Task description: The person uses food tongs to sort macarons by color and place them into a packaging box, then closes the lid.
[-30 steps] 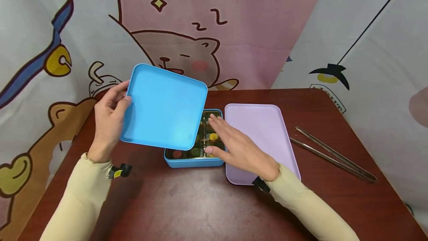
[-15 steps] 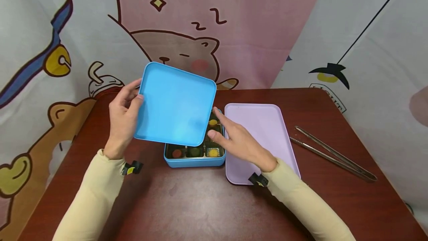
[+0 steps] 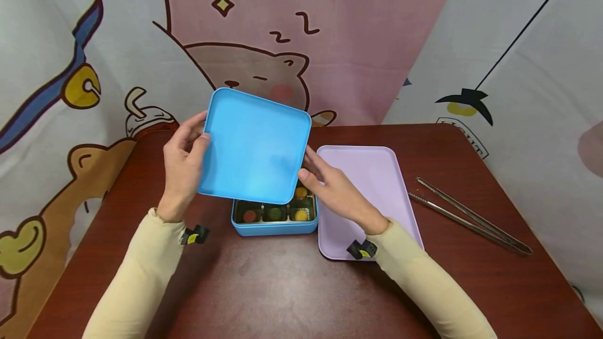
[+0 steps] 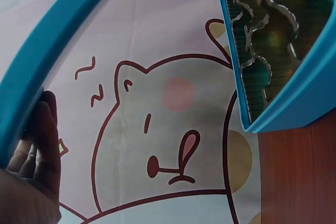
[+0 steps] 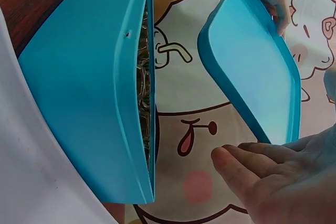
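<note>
My left hand pinches the left edge of a light-blue lid, thumb in front and fingers behind. The lid is held up and tilted, its hollow inside toward me. At the lid's right edge is my right hand; its fingers look fairly straight and reach the rim, without a clear grip. Below and partly behind the lid stands a blue box with a sectioned insert. Its visible front sections hold small round pieces, including a red piece, a green piece and a yellow piece. The lid hides the rear sections.
A pale purple tray lies right of the box, partly under my right forearm. Metal tongs rest farther right on the brown table. A cartoon-printed cloth hangs behind the table.
My left hand has carried the lid rightward over the box. My right hand has drawn back from above the box to the lid's right edge. Box, tray and tongs stay put.
</note>
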The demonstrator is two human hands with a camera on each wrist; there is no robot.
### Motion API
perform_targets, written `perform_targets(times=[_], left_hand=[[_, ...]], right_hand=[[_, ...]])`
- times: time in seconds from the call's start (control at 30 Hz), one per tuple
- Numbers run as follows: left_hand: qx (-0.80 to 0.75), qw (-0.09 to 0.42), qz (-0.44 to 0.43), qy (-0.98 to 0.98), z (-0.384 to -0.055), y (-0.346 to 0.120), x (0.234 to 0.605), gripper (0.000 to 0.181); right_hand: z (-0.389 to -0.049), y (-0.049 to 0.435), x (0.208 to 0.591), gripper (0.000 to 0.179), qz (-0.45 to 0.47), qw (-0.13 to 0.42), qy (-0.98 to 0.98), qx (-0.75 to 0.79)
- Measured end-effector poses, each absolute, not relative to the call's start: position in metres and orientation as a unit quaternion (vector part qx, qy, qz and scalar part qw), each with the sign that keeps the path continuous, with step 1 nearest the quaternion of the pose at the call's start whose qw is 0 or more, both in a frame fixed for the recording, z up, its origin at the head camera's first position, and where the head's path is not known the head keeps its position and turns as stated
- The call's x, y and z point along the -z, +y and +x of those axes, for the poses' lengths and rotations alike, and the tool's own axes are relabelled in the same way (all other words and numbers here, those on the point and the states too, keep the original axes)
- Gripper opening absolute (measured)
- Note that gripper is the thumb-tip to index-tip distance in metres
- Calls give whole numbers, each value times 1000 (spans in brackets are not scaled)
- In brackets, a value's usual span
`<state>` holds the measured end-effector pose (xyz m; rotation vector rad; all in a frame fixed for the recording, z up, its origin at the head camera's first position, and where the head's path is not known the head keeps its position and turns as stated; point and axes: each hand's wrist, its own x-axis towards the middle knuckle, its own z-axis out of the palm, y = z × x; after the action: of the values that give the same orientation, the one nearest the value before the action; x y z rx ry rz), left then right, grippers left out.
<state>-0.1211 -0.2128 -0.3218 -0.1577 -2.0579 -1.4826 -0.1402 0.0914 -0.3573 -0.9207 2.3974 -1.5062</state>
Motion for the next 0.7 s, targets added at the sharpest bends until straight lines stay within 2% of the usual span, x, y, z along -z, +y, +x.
perform_targets(times=[0.33, 0.7], left_hand=[[560, 316, -55, -764, -125, -206, 330, 41], [477, 331, -71, -811, -123, -199, 339, 48]], right_hand=[[-144, 93, 353, 92, -282, 85, 787, 543], [-147, 98, 347, 91, -270, 69, 771, 572]])
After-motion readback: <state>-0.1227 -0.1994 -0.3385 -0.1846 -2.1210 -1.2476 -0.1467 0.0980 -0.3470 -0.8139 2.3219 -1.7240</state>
